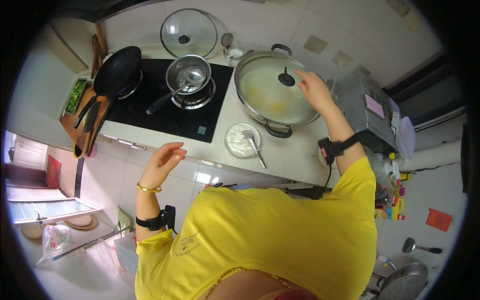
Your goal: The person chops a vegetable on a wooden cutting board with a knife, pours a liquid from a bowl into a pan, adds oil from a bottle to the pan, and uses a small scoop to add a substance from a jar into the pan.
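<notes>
My right hand (314,92) hovers by the black knob (286,79) of a large glass lid (258,90), its fingers apart and not closed on the knob. The fogged lid covers a wide two-handled pot (262,119) on the counter, with blurred yellowish contents beneath. Off the counter's front edge is my left hand (165,165), fingers loosely curled and holding nothing. Between the hands lies a round glass dish (234,150) with a spoon (258,152) across its edge. A small steel saucepan (172,80) with a black-handled ladle (165,103) in it stands on the gas hob.
A black wok (118,71) sits on the left burner of the black hob (150,123). Left of it, a wooden cutting board (72,123) holds a knife and a container of chopped greens (76,95). Another glass lid (176,26) leans on the wall. A grey appliance (354,97) stands right.
</notes>
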`<state>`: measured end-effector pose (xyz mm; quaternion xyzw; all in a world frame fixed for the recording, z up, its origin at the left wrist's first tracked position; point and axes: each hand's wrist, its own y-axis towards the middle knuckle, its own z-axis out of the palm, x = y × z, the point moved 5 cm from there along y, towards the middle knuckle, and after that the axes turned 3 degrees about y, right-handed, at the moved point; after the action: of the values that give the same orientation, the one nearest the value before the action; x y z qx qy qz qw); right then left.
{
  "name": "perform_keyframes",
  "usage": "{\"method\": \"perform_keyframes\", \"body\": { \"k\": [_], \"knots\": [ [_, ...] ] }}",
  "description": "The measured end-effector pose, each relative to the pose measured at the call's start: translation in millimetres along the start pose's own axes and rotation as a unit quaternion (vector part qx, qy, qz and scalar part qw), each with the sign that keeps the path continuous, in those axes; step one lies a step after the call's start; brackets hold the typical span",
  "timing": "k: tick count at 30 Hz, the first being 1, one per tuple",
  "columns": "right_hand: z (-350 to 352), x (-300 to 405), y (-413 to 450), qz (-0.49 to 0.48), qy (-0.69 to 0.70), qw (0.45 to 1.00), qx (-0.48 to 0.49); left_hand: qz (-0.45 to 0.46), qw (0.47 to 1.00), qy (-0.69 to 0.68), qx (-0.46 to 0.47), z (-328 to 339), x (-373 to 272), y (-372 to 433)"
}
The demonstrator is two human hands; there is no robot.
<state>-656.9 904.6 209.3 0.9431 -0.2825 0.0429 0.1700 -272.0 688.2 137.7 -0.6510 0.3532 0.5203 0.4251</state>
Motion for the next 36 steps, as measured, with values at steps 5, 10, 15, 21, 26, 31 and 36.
{"method": "perform_keyframes", "body": {
  "k": [5, 10, 15, 21, 26, 31, 36],
  "knots": [
    [0, -9, -13, 0.019, 0.02, 0.997, 0.07, 0.001, 1.0, -0.002, -0.007, -30, 23, -7],
    [-38, -6, -111, 0.095, 0.173, 0.971, -0.132, 0.05, 0.993, 0.098, 0.042, -16, 2, 27],
    [18, -51, -268, 0.315, 0.184, 0.917, -0.159, 0.156, 0.938, 0.209, 0.23, 56, -70, 143],
    [-3, -38, -341, 0.383, 0.168, 0.887, -0.197, 0.11, 0.908, 0.348, 0.206, 161, -114, 293],
    [-8, -35, -394, 0.404, 0.134, 0.872, -0.241, 0.019, 0.848, 0.496, 0.185, 230, -120, 351],
    [-5, -28, -416, 0.411, 0.152, 0.863, -0.251, 0.17, 0.773, 0.567, 0.228, 248, -90, 389],
    [6, -33, -392, 0.381, 0.206, 0.876, -0.213, 0.03, 0.943, 0.296, 0.147, 219, -86, 398]
  ]
}}
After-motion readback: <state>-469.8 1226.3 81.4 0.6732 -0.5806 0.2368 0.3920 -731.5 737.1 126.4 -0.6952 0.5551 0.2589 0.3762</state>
